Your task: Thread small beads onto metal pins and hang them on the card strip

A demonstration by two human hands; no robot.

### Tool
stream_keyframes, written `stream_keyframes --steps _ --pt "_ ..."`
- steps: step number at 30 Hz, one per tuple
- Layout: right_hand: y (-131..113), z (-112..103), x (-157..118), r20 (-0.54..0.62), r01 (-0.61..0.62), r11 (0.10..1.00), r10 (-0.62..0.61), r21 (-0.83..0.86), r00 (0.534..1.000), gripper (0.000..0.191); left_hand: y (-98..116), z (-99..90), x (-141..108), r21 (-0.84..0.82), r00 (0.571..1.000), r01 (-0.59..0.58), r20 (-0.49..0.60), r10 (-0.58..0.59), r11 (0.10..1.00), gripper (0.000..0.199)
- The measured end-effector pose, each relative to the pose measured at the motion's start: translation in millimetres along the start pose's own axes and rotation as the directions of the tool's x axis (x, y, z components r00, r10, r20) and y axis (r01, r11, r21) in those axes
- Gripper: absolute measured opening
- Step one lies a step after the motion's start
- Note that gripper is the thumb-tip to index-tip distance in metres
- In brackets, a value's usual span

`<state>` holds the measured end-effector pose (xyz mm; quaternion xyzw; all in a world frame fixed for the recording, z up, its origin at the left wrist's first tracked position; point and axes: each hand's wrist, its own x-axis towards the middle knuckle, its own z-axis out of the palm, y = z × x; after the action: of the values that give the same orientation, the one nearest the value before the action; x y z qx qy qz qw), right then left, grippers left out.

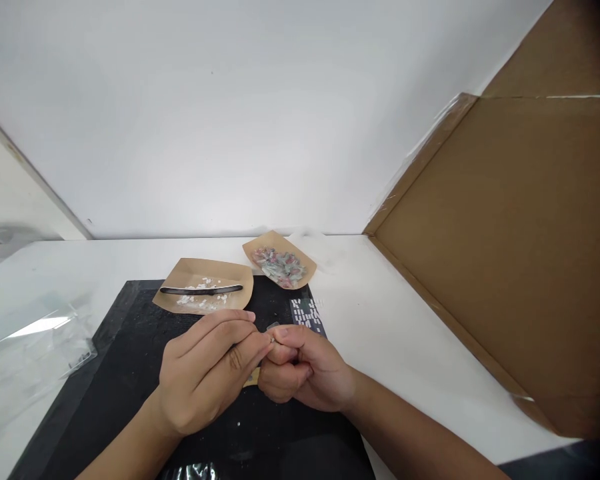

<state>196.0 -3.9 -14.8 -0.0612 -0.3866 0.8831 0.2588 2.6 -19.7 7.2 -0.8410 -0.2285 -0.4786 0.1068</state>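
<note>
Over the black mat [130,373], my left hand [215,373] and my right hand [305,370] meet fingertip to fingertip. The left thumb and index finger are pinched together, with its other fingers stretched over them. My right hand is closed, its thumb pressed on a curled index finger. Between the two pinches shows a tiny shiny speck [273,340], too small to name. A small greyish clear piece [272,327] peeks out just behind the right thumb. Below the fingers, a yellowish thing [251,379] is mostly hidden by my hands.
Behind my hands, a brown paper tray [187,270] holds white bits, with a dark strip [203,291] across it. Another paper tray [253,248] holds colourful small wrapped pieces. A dark card with white labels [305,313] lies right. Clear plastic bags [35,360] lie left; cardboard [505,233] stands right.
</note>
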Motion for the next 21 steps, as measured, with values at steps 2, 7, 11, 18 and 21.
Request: stream_keyframes --steps 2,7,11,18,21 --pt "0.3 0.4 0.1 0.005 0.008 1.000 -0.008 0.001 1.000 0.055 -0.3 0.2 -0.1 -0.003 1.000 -0.008 -0.001 0.008 1.000 0.022" --pt "0.4 1.5 -1.0 0.003 -0.001 1.000 0.001 0.009 1.000 0.052 -2.2 0.7 -2.3 -0.033 1.000 -0.018 0.024 0.019 0.999 0.020" --pt "-0.7 3.2 -1.7 -0.020 -0.005 1.000 0.005 -0.006 1.000 0.050 -2.0 1.1 -1.2 -0.002 1.000 -0.028 0.009 0.028 1.000 0.019" --pt "-2.0 5.6 -1.6 -0.100 0.100 0.944 -0.138 -0.314 0.985 0.041 -6.2 2.0 -3.4 0.048 0.999 0.041 0.033 -0.043 0.998 0.018" --pt "-6.3 7.0 -4.9 -0.166 0.113 0.765 -0.277 -0.635 0.947 0.036 -7.9 2.2 -5.2 0.056 0.996 0.068 0.060 -0.071 0.996 0.019"
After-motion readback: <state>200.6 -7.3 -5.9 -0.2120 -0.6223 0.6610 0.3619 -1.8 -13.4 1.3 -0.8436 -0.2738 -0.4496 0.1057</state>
